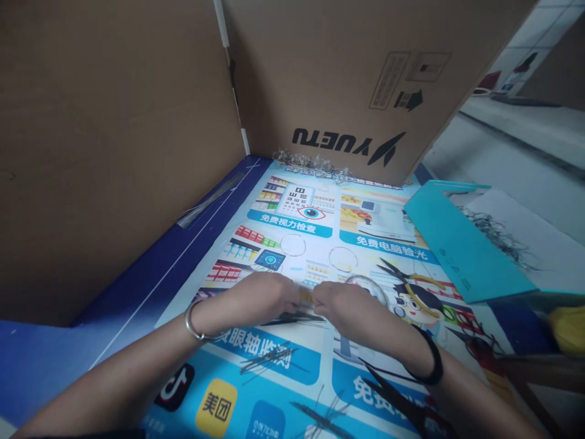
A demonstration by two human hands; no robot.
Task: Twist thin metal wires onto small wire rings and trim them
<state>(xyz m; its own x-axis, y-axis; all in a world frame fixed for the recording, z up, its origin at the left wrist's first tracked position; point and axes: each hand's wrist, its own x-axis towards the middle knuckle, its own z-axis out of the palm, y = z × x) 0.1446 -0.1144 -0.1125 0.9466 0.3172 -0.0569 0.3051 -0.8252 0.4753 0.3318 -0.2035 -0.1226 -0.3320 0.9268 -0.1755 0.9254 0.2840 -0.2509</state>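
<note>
My left hand (269, 296), with a silver bangle at its wrist, is closed over the middle of a printed poster mat (237, 372). Facing it, my right hand (348, 305) wears a black band and is closed too. A narrow gap separates the fingers; what they pinch is too small to tell. Under the hands lie dark thin strands (297, 318). Beyond them are two thin rings, a left ring (293, 245) and a right ring (343, 259). A round clear dish (381, 291) sits partly behind my right hand, beside yellow-handled cutters (402, 277).
Cardboard panels (356, 73) wall off the back and left. Clear scraps (311, 162) line the back panel's foot. At right, a turquoise folder (461, 244) lies by a heap of dark strands (498, 235). Dark-bladed scissors (397, 399) and a red-handled tool (487, 356) lie near my right forearm.
</note>
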